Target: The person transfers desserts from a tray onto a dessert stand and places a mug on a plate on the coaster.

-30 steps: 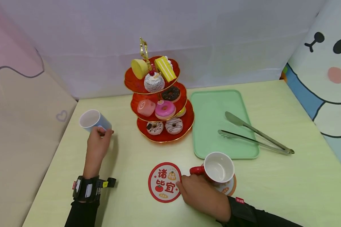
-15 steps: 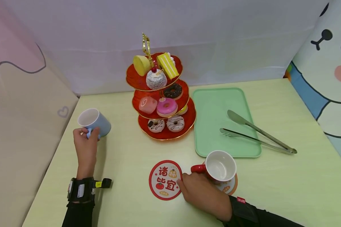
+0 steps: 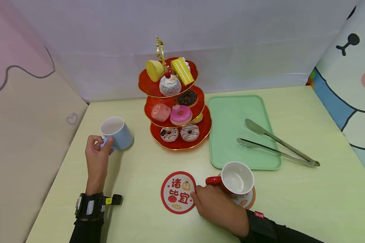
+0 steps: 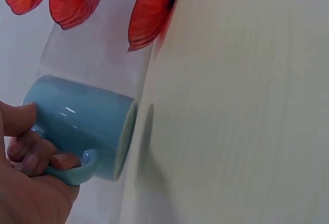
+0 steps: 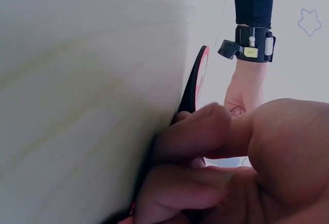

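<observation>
My left hand (image 3: 97,153) grips the handle of a light blue mug (image 3: 121,136) at the left of the table. In the left wrist view the mug (image 4: 87,124) is upright relative to the table, a narrow gap and shadow by its base. My right hand (image 3: 220,209) has its fingers curled at the right edge of a round red-rimmed coaster (image 3: 176,186), pinching that edge; in the right wrist view the fingers partly hide the coaster (image 5: 198,80). Just beyond this hand a red mug (image 3: 238,179), white inside, stands on an orange-rimmed coaster (image 3: 247,200).
A three-tier red stand (image 3: 182,145) with toy cakes and doughnuts stands at the back middle. Right of it lies a green tray (image 3: 228,125), with metal tongs (image 3: 276,155) resting across it and over its right edge. A pale wall cloth (image 3: 246,44) borders the table's back.
The left hand has swung round with the blue mug's handle, turning it to face the front left, then carried the mug rightward. The right hand and coaster keep their place; the view shifts slightly.
</observation>
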